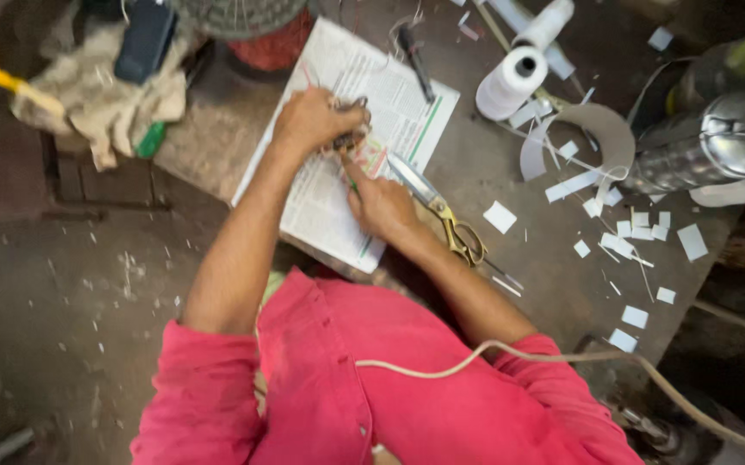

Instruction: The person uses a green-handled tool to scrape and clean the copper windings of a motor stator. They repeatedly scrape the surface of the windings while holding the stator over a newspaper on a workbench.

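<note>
My left hand is closed around a small dark metal part over a sheet of newspaper spread on the worn bench. My right hand grips a thin tool with a yellowish and green shaft whose tip reaches up to that part. What exactly the part is cannot be made out. Brass-handled scissors lie on the newspaper just right of my right hand.
A white thread spool lies at the back right, next to a curved strip of white card and a shiny metal cylinder. Several small white paper squares litter the bench's right side. Crumpled cloth sits at the back left. A beige cable crosses my lap.
</note>
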